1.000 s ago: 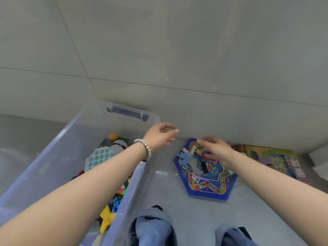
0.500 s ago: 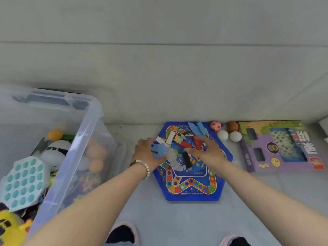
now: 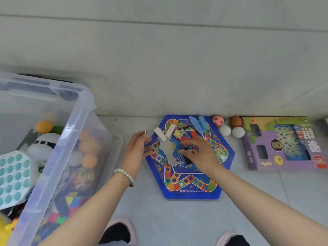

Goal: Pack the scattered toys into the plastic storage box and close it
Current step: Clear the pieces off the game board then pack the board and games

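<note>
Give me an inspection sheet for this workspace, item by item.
Surface: grey tiled floor, by a wall.
Job's things: clear plastic storage box, open, part-filled with toys; hexagonal game board on the floor, loose pieces heaped on it.
Clutter: four small balls and purple toy carton beside the board.
Hands: left hand pinches a thin flat piece at the board's edge; right hand spread on the pieces.
Cables: nothing seen.
Surroundings: pink slippers below.

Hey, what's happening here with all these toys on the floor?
A person is packing toys. The left hand seems to pinch a thin piece beside the board; the right hand rests on the loose pieces piled there. The box sits open, partly filled. Balls and a purple carton lie by the wall.
</note>
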